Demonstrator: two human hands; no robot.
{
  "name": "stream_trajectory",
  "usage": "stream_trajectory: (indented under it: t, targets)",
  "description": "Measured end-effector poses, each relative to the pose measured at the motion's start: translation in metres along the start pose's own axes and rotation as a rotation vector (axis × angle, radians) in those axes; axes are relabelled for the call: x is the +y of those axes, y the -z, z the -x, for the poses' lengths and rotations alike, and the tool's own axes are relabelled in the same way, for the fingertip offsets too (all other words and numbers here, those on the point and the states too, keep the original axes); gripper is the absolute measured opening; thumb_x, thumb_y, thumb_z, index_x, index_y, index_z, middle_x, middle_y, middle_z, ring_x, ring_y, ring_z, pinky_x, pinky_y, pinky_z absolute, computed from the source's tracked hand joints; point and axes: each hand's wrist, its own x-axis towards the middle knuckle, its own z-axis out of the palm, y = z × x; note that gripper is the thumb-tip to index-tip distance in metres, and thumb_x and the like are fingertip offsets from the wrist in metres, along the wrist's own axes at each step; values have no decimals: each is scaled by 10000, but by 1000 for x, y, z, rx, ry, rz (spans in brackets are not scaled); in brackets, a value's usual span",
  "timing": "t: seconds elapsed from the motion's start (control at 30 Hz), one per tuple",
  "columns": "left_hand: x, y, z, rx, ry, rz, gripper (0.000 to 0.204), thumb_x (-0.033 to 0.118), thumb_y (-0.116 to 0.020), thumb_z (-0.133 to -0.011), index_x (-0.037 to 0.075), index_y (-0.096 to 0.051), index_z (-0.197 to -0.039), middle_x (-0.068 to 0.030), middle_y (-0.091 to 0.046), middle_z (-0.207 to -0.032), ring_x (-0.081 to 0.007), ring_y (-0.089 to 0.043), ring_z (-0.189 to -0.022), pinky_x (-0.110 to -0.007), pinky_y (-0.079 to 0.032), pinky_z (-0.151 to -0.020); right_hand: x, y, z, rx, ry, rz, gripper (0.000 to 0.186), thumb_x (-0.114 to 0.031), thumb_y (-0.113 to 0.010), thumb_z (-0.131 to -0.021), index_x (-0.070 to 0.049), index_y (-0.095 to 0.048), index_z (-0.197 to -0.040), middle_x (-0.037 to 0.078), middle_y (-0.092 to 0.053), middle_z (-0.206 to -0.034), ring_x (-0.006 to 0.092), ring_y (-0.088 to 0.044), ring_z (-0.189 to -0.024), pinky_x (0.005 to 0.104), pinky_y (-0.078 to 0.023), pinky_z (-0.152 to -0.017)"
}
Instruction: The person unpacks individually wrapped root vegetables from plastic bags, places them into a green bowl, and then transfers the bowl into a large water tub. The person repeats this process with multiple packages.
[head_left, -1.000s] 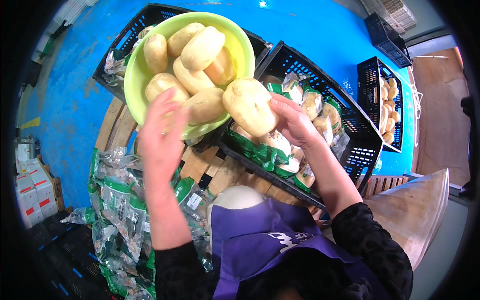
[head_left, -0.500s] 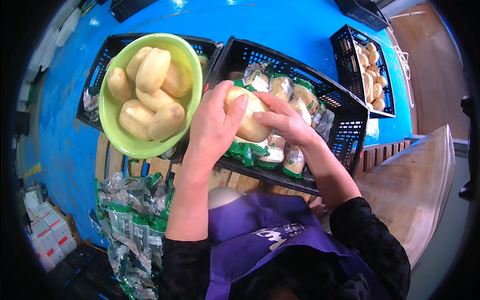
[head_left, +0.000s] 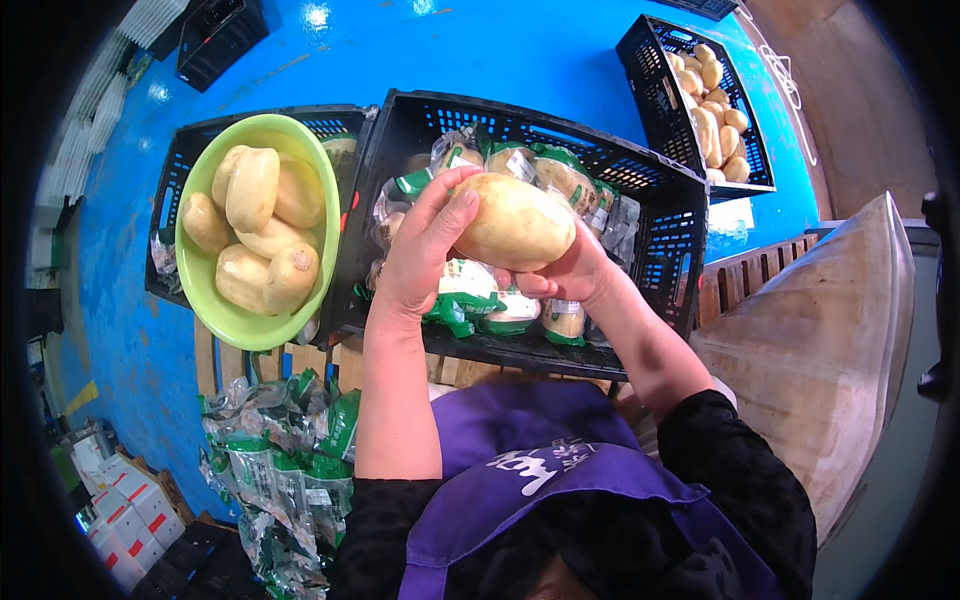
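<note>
Between my two hands is a plump, pale lotus root (head_left: 518, 222), lying roughly level above the middle crate. My left hand (head_left: 425, 240) curls round its left end, thumb along the near side. My right hand (head_left: 572, 270) supports it from below and at the right; part of that hand is hidden behind the root. Beneath, a black crate (head_left: 650, 300) holds several bagged lotus roots (head_left: 563, 318) in clear film with green ends. At the left a light green bowl (head_left: 190, 290) holds several peeled-looking lotus roots (head_left: 252, 190), resting on another black crate (head_left: 165, 150).
Clear and green plastic bags (head_left: 280, 480) pile at my lower left, beside a wooden pallet (head_left: 232, 365). A black crate of loose lotus roots (head_left: 718, 130) stands on the blue floor (head_left: 480, 50) at far right. A sheet-covered slab (head_left: 810, 350) lies right; white boxes (head_left: 125, 510) stand lower left.
The lotus root has been turned from a slanted to a more level position, showing its long side. My right hand has shifted lower, under it. The whole view has shifted slightly.
</note>
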Motion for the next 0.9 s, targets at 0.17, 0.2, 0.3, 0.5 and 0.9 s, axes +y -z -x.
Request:
stream_trajectory:
  t: [0.17, 0.2, 0.3, 0.5, 0.9]
  targets:
    - [-7, -6, -10, 27, 155, 271, 418, 362, -537, -984, 50, -548, -1260, -76, -592, -1186, -175, -545, -1126, -333, -439, -963, 1, -6, 15, 438, 183, 379, 600, -535, -308, -1015, -59, -477, -1338, 213, -653, -1047, 259, -674, -701, 329, -546, -526]
    - [-10, -7, -11, 47, 152, 245, 417, 365, -530, -985, 53, -547, -1262, -78, -593, -1184, -178, -554, -1120, -335, -454, -947, 3, -9, 17, 597, 243, 436, 634, -554, -315, -1011, -38, -472, -1344, 182, -649, -1104, 265, -688, -787, 346, -563, -567]
    - [-16, -10, -16, 75, 129, 189, 415, 369, -513, -991, 61, -542, -1268, -81, -593, -1181, -185, -574, -1101, -337, -484, -915, -2, 11, 29, 634, 315, 571, 612, -531, -369, -1011, -31, -470, -1350, 130, -642, -1148, 268, -670, -943, 396, -577, -681]
    - [-16, -10, -15, 61, 157, 156, 383, 369, -488, -1005, 76, -580, -1235, -63, -615, -1194, -179, -584, -1098, -346, -488, -905, 2, 5, 39, 474, 421, 611, 541, -409, -489, -997, -20, -444, -1370, 132, -615, -1164, 237, -665, -941, 369, -596, -703]
    - [-30, -11, -10, 75, 54, -76, 416, 346, -514, -999, 55, -527, -1297, -71, -575, -1215, -174, -551, -1123, -318, -467, -933, 10, 6, 28, 635, 411, 754, 439, -374, -509, -964, 15, -565, -1160, 132, -639, -1015, 205, -654, -825, 311, -555, -539]
